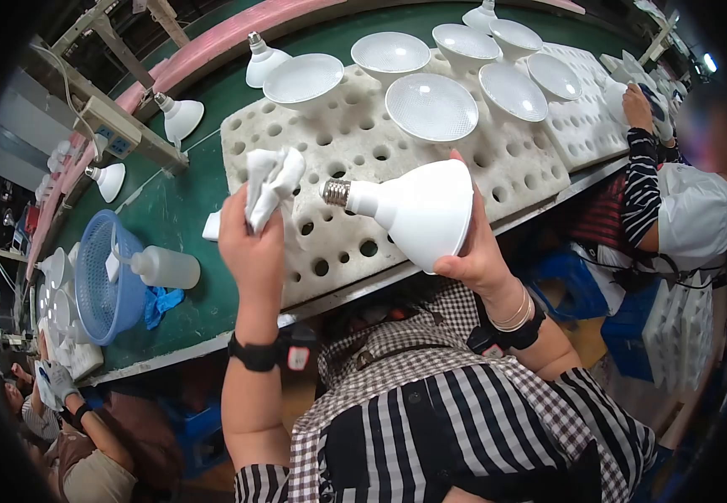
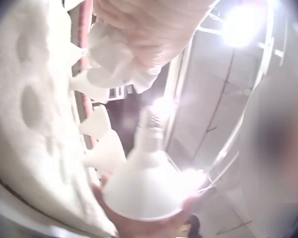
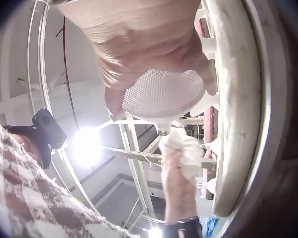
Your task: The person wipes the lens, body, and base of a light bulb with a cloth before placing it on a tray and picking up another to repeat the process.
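Note:
My right hand (image 1: 488, 256) grips a white cone-shaped light bulb (image 1: 418, 210) by its wide lens end, thumb and fingers spread round the rim. The bulb lies sideways in the air, its metal screw base (image 1: 336, 193) pointing left. In the right wrist view the textured lens (image 3: 161, 91) faces the palm. My left hand (image 1: 252, 247) holds a crumpled white cloth (image 1: 273, 184) just left of the screw base. Below both hands lies a white foam board (image 1: 347, 239) full of round holes.
Several similar bulbs (image 1: 431, 107) stand lens-up at the board's far side. Others (image 1: 181, 117) sit on the green table (image 1: 200, 180). To the left are a blue basket (image 1: 99, 277), a squeeze bottle (image 1: 166, 267) and a blue cloth (image 1: 160, 306). Another person (image 1: 682, 210) works at right.

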Demonstrator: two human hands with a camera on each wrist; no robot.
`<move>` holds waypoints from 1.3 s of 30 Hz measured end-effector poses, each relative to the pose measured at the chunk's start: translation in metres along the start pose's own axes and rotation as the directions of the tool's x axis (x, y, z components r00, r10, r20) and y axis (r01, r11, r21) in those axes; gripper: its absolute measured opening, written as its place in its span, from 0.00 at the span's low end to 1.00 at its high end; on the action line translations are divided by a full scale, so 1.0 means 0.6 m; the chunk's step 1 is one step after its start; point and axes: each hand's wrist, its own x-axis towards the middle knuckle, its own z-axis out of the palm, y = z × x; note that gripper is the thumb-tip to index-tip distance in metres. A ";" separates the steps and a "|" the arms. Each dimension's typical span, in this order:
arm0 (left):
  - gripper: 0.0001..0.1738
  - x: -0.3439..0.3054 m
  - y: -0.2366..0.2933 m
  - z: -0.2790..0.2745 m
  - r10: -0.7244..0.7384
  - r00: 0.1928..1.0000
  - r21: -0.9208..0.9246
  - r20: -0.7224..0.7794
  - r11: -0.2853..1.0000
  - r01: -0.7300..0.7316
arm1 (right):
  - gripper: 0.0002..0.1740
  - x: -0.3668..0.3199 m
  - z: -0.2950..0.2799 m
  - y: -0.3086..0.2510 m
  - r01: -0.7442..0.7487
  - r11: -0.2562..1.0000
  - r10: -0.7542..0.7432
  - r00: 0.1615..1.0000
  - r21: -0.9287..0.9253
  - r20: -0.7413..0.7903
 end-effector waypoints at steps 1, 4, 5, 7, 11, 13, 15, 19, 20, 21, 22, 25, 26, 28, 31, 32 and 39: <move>0.19 -0.004 0.030 0.002 0.151 0.987 -0.064 0.050 0.987 -0.147 | 0.77 -0.003 0.004 0.001 -0.001 1.000 0.001 1.000 -0.015 -0.015; 0.21 -0.035 0.122 0.037 0.589 0.771 0.233 0.241 0.736 -0.636 | 0.73 -0.011 0.021 0.000 -0.063 0.994 0.065 0.998 0.084 -0.021; 0.20 -0.042 0.135 0.039 0.658 0.685 0.362 0.314 0.583 -0.727 | 0.71 -0.013 0.028 0.000 -0.109 0.973 0.115 0.993 0.201 -0.014; 0.17 -0.026 0.100 0.039 0.633 0.711 0.358 0.307 0.615 -0.702 | 0.67 -0.020 0.030 -0.004 -0.139 0.964 0.141 0.990 0.226 0.011; 0.15 -0.005 0.072 0.050 -0.154 0.925 -0.093 0.346 0.976 0.197 | 0.62 -0.026 0.033 -0.010 -0.193 0.973 0.192 0.981 0.129 0.025; 0.21 0.008 0.059 0.060 -0.261 0.924 -0.576 0.279 0.724 0.379 | 0.56 -0.025 0.024 0.000 -0.308 0.917 0.294 0.951 0.254 0.091; 0.25 0.024 0.052 0.043 -0.256 0.905 -0.811 0.341 0.408 0.420 | 0.53 -0.022 0.016 -0.008 -0.419 0.809 0.378 0.908 0.414 0.179; 0.30 0.011 0.050 -0.004 -0.175 0.916 -0.630 0.360 0.679 0.378 | 0.58 -0.011 0.010 -0.013 -0.595 0.588 0.492 0.801 0.548 0.341; 0.28 -0.002 0.054 0.003 -0.115 0.930 -0.636 0.348 0.700 0.325 | 0.58 -0.011 0.009 -0.010 -0.596 0.585 0.494 0.800 0.551 0.340; 0.27 -0.018 0.058 0.012 -0.057 0.941 -0.641 0.334 0.719 0.271 | 0.58 -0.011 0.008 -0.005 -0.638 0.537 0.522 0.765 0.552 0.377; 0.27 -0.029 0.068 0.004 0.091 0.893 -0.486 0.441 0.860 0.152 | 0.58 -0.010 0.010 -0.002 -0.681 0.488 0.547 0.726 0.546 0.416; 0.16 -0.029 0.097 0.018 0.257 0.926 -0.225 0.275 0.954 -0.198 | 0.53 -0.016 0.019 -0.008 -0.738 0.387 0.501 0.672 0.553 0.545; 0.14 -0.027 0.092 0.020 0.096 0.960 -0.300 0.264 0.954 -0.012 | 0.54 -0.022 0.015 -0.001 -0.702 0.503 0.446 0.711 0.504 0.544; 0.11 -0.024 0.096 0.044 -0.072 0.987 -0.489 0.147 0.862 0.136 | 0.66 -0.035 0.022 0.013 -0.311 0.934 0.265 0.933 0.174 0.244; 0.15 -0.030 0.090 0.048 -0.135 0.967 -0.437 0.214 0.873 0.218 | 0.88 -0.035 0.016 0.004 -0.041 0.969 0.072 0.991 -0.244 0.117; 0.15 -0.031 0.089 0.052 -0.137 0.966 -0.439 0.219 0.870 0.223 | 0.89 -0.037 0.012 0.012 0.066 0.928 -0.014 0.990 -0.367 0.141; 0.21 -0.026 0.052 0.047 -0.119 0.947 -0.527 0.298 0.807 0.267 | 0.81 -0.026 0.018 0.012 -0.067 0.997 0.069 0.996 -0.038 0.052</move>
